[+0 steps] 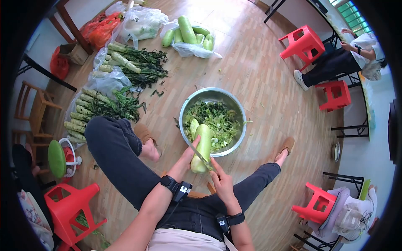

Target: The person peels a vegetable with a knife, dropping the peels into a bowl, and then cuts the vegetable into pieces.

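Note:
My left hand (190,154) is closed round the side of a pale green gourd (203,144), which is tilted over the near rim of a metal basin (182,109). A knife (201,157) is in my right hand (222,183), its blade lying slantwise across the lower part of the gourd. My right fingers are wrapped round the handle, close to the gourd's near end. Inside the basin are green peelings (217,121), darker leaves and a second light green piece (194,126) beside the gourd.
Leafy celtuce stalks (86,106) lie on plastic at the left, with more behind. Whole gourds (187,31) sit in a bag ahead. Red stools (72,209) stand at both sides. A person (351,54) is at a table on the right; another sits at left.

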Demonstrator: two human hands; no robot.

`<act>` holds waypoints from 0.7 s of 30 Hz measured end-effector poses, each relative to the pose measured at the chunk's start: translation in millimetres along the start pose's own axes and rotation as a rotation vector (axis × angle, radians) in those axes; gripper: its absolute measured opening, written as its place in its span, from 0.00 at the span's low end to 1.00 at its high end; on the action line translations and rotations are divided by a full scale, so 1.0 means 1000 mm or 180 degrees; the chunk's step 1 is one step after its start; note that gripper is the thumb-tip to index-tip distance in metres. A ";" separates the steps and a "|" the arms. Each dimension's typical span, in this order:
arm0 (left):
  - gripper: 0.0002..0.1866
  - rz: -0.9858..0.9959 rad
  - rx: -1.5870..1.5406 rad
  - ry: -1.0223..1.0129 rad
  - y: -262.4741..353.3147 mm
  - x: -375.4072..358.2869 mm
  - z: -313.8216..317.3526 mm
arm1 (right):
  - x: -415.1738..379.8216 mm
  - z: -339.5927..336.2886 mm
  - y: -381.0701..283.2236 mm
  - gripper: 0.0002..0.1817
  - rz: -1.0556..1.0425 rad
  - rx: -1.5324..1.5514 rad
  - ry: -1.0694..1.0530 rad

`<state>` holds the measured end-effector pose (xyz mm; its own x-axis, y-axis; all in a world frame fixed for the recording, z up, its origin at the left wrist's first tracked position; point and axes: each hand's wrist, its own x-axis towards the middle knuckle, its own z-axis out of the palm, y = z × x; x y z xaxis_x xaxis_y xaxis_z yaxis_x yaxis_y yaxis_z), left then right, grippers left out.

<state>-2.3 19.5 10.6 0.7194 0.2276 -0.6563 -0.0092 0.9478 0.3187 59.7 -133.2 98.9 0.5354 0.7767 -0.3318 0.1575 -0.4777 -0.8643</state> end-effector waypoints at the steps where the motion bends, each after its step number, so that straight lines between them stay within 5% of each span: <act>1: 0.29 0.0024 -0.0004 0.0000 0.001 0.002 0.000 | 0.001 -0.001 -0.009 0.25 -0.0161 -0.0602 -0.0075; 3: 0.28 0.0145 0.0553 0.0211 -0.001 0.005 -0.002 | 0.003 -0.002 -0.016 0.25 -0.0236 -0.0870 -0.0152; 13: 0.28 -0.0061 0.0206 -0.0078 0.000 0.000 -0.004 | 0.004 0.012 -0.009 0.22 -0.0523 -0.1563 0.0276; 21: 0.30 0.0287 0.0120 0.0068 -0.008 0.006 -0.007 | 0.012 0.023 0.003 0.18 -0.0635 -0.1106 0.0694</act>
<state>-3.1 15.0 -0.8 0.7017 0.3169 -0.6381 -0.0470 0.9143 0.4024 47.4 -116.0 83.5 0.6225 0.7809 -0.0520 0.5246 -0.4657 -0.7127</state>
